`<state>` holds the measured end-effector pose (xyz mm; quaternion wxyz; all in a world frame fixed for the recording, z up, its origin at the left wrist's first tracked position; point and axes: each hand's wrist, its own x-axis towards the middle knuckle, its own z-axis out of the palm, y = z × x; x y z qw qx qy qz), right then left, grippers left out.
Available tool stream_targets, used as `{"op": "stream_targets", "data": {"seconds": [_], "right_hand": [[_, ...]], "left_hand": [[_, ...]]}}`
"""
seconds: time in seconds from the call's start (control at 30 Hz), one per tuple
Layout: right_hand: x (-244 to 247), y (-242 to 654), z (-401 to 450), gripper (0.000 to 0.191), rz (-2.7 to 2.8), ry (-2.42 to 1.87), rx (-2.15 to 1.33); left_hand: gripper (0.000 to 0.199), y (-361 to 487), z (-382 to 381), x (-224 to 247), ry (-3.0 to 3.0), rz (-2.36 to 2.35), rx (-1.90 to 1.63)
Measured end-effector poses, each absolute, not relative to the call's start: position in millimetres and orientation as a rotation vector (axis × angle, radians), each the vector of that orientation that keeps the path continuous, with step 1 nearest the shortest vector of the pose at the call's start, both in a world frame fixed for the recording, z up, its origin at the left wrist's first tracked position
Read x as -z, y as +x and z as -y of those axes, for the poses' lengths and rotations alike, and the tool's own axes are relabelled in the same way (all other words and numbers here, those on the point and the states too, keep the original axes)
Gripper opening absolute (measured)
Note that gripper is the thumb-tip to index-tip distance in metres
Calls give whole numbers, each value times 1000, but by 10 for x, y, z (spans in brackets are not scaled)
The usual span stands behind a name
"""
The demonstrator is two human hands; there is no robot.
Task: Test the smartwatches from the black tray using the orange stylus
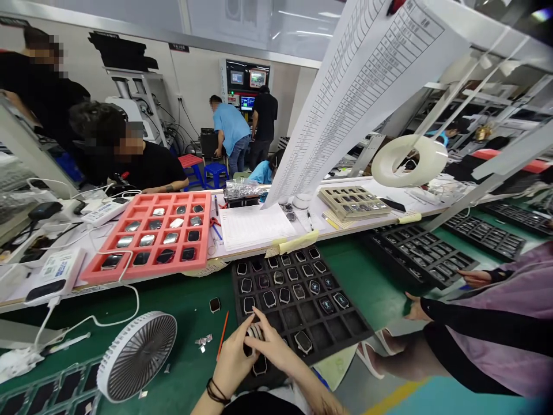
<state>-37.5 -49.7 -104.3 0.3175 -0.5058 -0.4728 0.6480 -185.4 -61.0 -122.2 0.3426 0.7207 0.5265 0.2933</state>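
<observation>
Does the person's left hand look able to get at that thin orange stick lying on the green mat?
Probably yes. The left hand rests right beside the thin orange stick on the green mat, and nothing appears to lie between them. The small silvery scraps sit beyond the stick, so they are not in the way.

Two hands [232, 360] [274, 344], one black foam tray [294, 318], one red foam tray [147, 266], one white desk fan [136, 356] and one tape roll [427, 161] get counted here, folks.

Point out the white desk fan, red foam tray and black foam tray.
White desk fan [136, 356]: head view, on the grille.
Red foam tray [147, 268]: head view, on the front rim.
Black foam tray [345, 291]: head view, on the right rim.
</observation>
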Motion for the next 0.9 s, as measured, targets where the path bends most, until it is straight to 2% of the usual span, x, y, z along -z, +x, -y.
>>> {"op": "stream_targets", "data": {"seconds": [0.1, 0.17, 0.23, 0.3, 0.73, 0.9], "right_hand": [[1047, -281, 452, 69, 889, -1132, -2052], [1039, -259, 442, 52, 761, -1019, -2195], [1028, -259, 448, 37, 729, -964, -2238], [1017, -266, 463, 31, 719, -962, -2218], [1155, -266, 497, 35, 662, -1055, -2053], [1179, -108, 402, 39, 706, -1041, -2071]], "left_hand": [[66, -1910, 623, 1164, 1858, -1316, -834], [65, -1917, 641, 1115, 1865, -1265, -863], [64, -1903, 661, 1075, 1875, -1239, -871], [63, -1879, 676, 1047, 1877, -1243, -863], [65, -1930, 658, 1064, 1750, -1216, -862], [58, -1985, 584, 1289, 1247, -1253, -1015]]}}
